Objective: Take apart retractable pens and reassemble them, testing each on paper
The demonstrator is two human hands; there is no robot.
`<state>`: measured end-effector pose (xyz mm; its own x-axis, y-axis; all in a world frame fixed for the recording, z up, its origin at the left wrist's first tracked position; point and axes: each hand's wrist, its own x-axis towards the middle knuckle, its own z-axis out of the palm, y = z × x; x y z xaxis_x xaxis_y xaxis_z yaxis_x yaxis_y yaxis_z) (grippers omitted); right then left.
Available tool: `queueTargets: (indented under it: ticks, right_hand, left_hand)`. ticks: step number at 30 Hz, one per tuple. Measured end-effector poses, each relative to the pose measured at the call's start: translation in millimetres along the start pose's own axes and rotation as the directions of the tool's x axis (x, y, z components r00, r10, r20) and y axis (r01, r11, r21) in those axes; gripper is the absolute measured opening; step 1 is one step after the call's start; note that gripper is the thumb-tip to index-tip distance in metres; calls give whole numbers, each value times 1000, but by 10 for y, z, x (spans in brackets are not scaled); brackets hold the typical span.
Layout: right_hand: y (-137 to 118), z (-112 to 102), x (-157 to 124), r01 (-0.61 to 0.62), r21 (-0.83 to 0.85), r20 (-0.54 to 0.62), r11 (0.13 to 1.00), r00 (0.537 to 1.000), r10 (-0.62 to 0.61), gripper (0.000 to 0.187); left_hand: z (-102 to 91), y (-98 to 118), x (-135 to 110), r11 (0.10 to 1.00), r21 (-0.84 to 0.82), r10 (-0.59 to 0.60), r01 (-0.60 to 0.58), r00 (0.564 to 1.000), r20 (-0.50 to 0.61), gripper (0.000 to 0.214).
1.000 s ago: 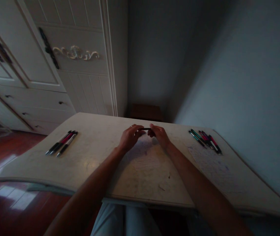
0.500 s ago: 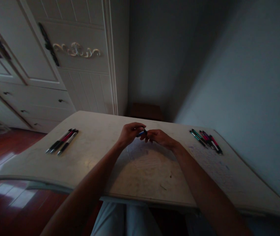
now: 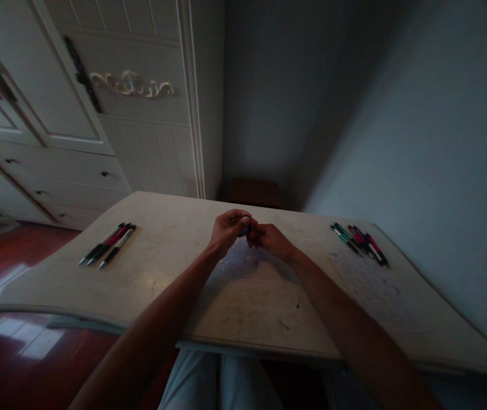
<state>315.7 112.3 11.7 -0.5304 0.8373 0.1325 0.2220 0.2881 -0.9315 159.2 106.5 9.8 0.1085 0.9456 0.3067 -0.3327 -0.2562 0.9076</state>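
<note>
Above the far middle of the table, my left hand point(image 3: 226, 230) is closed around a small blue-and-black pen point(image 3: 244, 232). Most of the pen is hidden by the fingers, so its full length does not show. My right hand point(image 3: 271, 239) meets the left one, its fingertips pinched together at the dark end of the pen. Below the hands, scribbled marks point(image 3: 243, 265) show on the tabletop.
Three pens point(image 3: 107, 245) lie side by side at the left of the pale table point(image 3: 153, 313). Several pens point(image 3: 360, 244), green, pink and black, lie at the right near the wall point(image 3: 452, 171). Handwriting point(image 3: 375, 290) covers an area before them. A white wardrobe point(image 3: 149, 148) stands behind at left.
My hands have drawn closer together, and the fingers now cover more of the pen. The right fingertips have closed in on its dark end. The pens on the table have stayed put.
</note>
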Motion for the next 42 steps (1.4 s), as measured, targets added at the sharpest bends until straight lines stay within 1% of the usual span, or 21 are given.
queueTargets:
  ticks: [3, 6, 8, 10, 12, 14, 17, 20, 22, 23, 26, 29, 31, 36, 42]
  right_hand:
    - [-13, 64, 12, -14, -137, -143, 990, 990, -5, 21]
    - [-17, 107, -1, -33, -300, -282, 953, 958, -55, 21]
    - [-11, 124, -9, -34, -380, -344, 924, 933, -107, 23]
    - [-4, 130, -12, -32, -428, -379, 903, 914, -147, 23]
    - [-7, 121, -9, -21, -428, -375, 903, 914, -156, 23]
    - [-18, 103, -6, -11, -384, -340, 923, 931, -130, 23]
    - [-31, 75, -6, -44, -316, -300, 948, 952, -56, 22]
    - [-21, 59, -8, -86, -275, -288, 958, 958, 3, 13]
    - [-7, 55, -6, -87, -246, -251, 965, 968, 23, 13]
    - [0, 55, -4, -84, -233, -232, 969, 972, 29, 14]
    - [17, 64, 4, -67, -194, -204, 979, 979, 26, 14]
    - [34, 89, 7, -42, -164, -240, 986, 971, 1, 8]
    - [51, 109, 9, -34, -174, -259, 984, 966, -13, 8]
    - [117, 138, 24, -56, -162, -310, 985, 951, 3, 15]
    - [153, 132, 8, -36, -183, -347, 982, 937, -30, 18]
  left_hand:
    - [27, -43, 15, 999, 42, 11, -7, 996, -94, 36]
    - [76, -70, 21, 998, 60, 30, -20, 985, -167, 31]
    - [113, -71, 18, 996, 81, 47, -31, 976, -213, 28]
    - [140, -64, 13, 993, 112, 69, -41, 964, -256, 27]
    - [147, -57, 12, 991, 124, 82, -49, 957, -279, 28]
    - [135, -54, 16, 992, 109, 84, -58, 963, -257, 31]
    - [103, -51, 24, 994, 77, 84, -74, 988, -132, 33]
    - [85, -38, 26, 996, 51, 73, -73, 997, -2, 38]
    - [81, -27, 24, 996, 56, 61, -64, 997, 52, 41]
    - [79, -22, 24, 996, 66, 60, -64, 996, 63, 41]
    - [71, -16, 26, 993, 89, 71, -73, 997, 28, 39]
    - [70, -8, 28, 992, 103, 72, -69, 997, -26, 36]
    - [74, 3, 30, 993, 108, 58, -52, 997, -49, 33]
    - [76, 14, 40, 997, 80, 15, -8, 996, -88, 28]
    - [54, -49, 56, 990, 139, 26, -11, 994, -104, 27]
